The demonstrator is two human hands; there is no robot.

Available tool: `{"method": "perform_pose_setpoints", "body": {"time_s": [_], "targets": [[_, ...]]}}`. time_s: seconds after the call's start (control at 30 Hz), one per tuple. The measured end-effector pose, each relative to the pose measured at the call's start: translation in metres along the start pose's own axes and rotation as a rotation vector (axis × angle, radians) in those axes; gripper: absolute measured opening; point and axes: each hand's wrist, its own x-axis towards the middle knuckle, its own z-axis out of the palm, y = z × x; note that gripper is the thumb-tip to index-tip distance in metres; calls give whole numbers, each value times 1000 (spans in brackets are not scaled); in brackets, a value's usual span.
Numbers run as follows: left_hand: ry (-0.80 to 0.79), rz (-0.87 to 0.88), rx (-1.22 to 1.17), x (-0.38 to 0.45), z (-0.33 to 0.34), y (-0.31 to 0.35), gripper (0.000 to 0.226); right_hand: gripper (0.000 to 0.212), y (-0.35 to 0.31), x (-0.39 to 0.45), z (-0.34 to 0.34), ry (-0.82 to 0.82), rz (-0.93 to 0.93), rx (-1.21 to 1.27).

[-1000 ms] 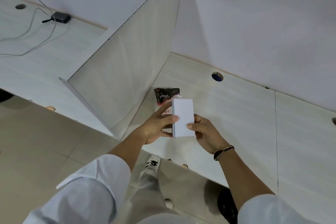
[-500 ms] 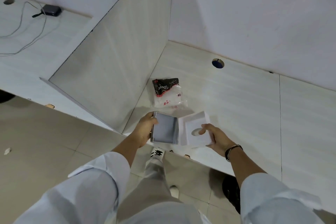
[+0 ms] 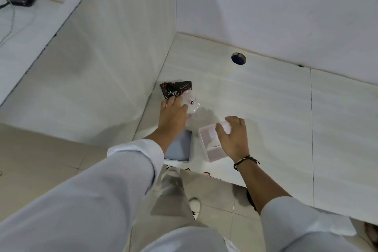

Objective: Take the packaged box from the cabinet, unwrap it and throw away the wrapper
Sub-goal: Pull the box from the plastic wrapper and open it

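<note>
Both hands are spread: left hand touches the wrapper, right hand over the box lid.

Pale wood cabinet shelf, white wall, beige tile floor.

White long sleeves, dark cord bracelet on right wrist

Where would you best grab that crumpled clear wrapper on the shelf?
Pinch the wrapper at its raised crumpled folds, coming from above on the near side where the left hand already rests. It lies loose and flat, with the black packet against its far edge.
</note>
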Motion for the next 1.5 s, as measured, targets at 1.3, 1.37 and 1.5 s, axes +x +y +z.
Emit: {"method": "perform_pose_setpoints", "body": {"time_s": [1.3,1.37,1.5], "targets": [[-49,-472,-1484,-75,-120,45,25,56,-68,-33,-29,-472,129,412],[-86,-363,-1504,-77,-122,45,17,47,-59,-29,-28,-418,151,528],[-171,-239,-1543,-75,-117,29,41,21,-40,-25,-35,-381,175,646]]}}
